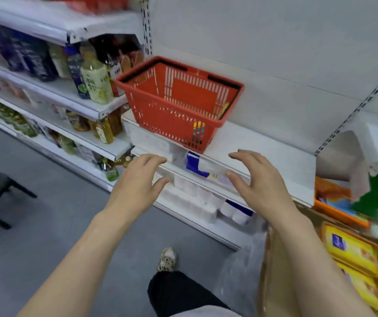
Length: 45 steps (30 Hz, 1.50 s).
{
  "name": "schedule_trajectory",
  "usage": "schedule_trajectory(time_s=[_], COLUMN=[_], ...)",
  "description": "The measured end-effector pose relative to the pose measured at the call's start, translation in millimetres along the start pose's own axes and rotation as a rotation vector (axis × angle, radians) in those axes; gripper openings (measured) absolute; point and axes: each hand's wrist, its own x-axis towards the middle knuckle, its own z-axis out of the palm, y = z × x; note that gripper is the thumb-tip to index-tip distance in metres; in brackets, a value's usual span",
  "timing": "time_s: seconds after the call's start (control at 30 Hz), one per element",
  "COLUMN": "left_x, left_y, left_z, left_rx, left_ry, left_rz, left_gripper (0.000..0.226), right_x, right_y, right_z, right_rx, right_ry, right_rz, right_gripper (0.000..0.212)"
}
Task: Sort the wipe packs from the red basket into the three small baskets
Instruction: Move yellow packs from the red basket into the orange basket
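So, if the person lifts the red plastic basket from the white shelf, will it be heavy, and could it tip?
The red plastic basket probably lifts light: little shows through its slotted walls besides something colourful in one corner. That off-centre load may tilt it slightly. It overhangs the white shelf edge, so a push could tip it. Both the left hand and the right hand are open below it.

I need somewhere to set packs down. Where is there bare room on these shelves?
The white shelf holding the red basket is bare to the basket's right, up to the slotted upright. It is crowded on the drinks shelves to the left and among the paper rolls underneath. Both hands, left and right, hover open below the basket.
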Motion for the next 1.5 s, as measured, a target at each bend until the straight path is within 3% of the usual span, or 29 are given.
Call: schedule_trajectory(time_s=[0.3, 0.6, 0.7, 0.87, 1.0, 1.07, 1.13, 1.23, 1.4, 1.5], left_x=[205, 358, 404, 462, 490, 498, 502, 500, 496, 491], left_y=[-83, -128, -132, -128, -118, -112, -107, -104, -119, -126], left_z=[-36, -9, 14, 54, 86, 103, 121, 148, 185, 195], left_rx=[0.024, -0.044, -0.053, -0.027, 0.026, 0.007, -0.044, -0.123, -0.076, -0.108], left_ry=[-0.017, -0.128, -0.248, -0.529, -0.789, -0.889, -0.969, -1.077, -1.066, -1.038], left_rz=[0.052, 0.156, 0.265, 0.382, 0.451, 0.495, 0.523, 0.426, 0.257, 0.149], left_gripper=[0.044, 0.04, 0.045, 0.055, 0.064, 0.065, 0.064, 0.066, 0.075, 0.077], right_x=[203, 317, 341, 370, 382, 381, 376, 366, 363, 370], right_y=[-16, 0, 11, 31, 45, 50, 57, 69, 70, 65], right_z=[37, 76, 94, 121, 138, 138, 135, 131, 139, 142], right_rx=[-0.007, -0.063, -0.143, -0.13, -0.001, 0.163, 0.243, 0.115, 0.128, -0.016], right_ry=[0.008, -0.069, -0.216, -0.625, -0.757, -0.722, -0.585, -0.448, -0.533, -0.272], right_rz=[0.031, 0.193, 0.351, 0.736, 0.77, 0.775, 0.823, 0.887, 0.942, 0.891], right_gripper=[0.04, 0.042, 0.047, 0.049, 0.048, 0.05, 0.05, 0.05, 0.056, 0.039])
